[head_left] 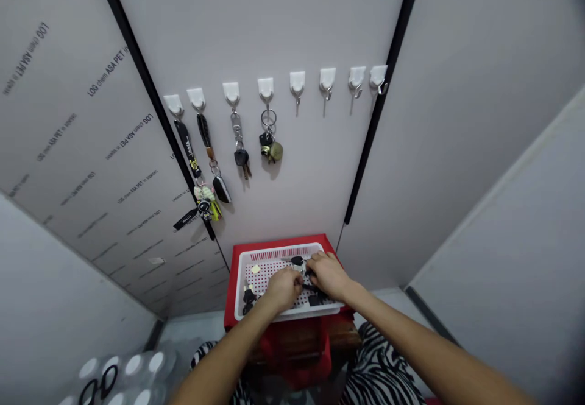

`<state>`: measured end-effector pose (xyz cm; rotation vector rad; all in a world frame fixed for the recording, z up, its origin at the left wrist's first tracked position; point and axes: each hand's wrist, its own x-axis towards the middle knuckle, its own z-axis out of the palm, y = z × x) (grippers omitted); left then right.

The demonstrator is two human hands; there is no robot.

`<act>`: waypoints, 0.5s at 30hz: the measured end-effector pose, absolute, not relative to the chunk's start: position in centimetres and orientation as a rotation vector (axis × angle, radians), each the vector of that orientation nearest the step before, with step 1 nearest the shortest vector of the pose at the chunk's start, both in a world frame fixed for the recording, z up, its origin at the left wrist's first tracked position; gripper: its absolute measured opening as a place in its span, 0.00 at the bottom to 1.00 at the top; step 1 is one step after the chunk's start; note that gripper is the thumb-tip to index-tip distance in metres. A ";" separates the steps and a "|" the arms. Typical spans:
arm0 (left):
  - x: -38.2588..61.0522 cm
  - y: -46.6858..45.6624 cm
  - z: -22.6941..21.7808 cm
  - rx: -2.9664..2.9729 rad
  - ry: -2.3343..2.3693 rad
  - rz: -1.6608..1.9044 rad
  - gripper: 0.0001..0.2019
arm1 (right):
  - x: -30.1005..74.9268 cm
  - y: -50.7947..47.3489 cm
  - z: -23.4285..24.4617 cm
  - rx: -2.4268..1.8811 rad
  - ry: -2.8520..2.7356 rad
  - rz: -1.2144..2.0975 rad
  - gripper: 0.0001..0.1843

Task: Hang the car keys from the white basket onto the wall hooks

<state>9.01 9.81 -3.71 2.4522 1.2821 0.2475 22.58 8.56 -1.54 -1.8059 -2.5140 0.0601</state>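
Note:
A white perforated basket sits on a red stool below me. Both hands reach into it. My left hand is curled, fingers pinched on a dark key bunch in the basket's middle. My right hand is also closed, its fingers on the same dark keys near the basket's far side. More dark keys lie at the basket's left end. On the wall above, a row of white hooks runs left to right; the left ones carry key bunches, the right ones hang bare.
A black vertical strip divides the wall panels at right, another at left. Zebra-patterned fabric lies under my forearms. A plastic-wrapped pack with white circles stands at the lower left.

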 end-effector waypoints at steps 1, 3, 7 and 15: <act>8.9 9.8 -3.6 2.448 1.294 0.212 0.10 | 22.6 8.6 -1.6 -1.811 -2.497 0.077 0.09; 8.4 9.9 -3.3 2.431 1.332 0.170 0.09 | 22.6 8.7 -1.8 -1.798 -2.458 0.105 0.10; 6.4 10.5 -2.7 2.344 1.464 0.279 0.08 | 22.8 8.5 -2.0 -1.725 -2.348 0.103 0.11; 4.6 11.3 -2.0 2.079 1.372 0.641 0.06 | 21.6 8.2 -1.4 -1.549 -2.270 0.183 0.15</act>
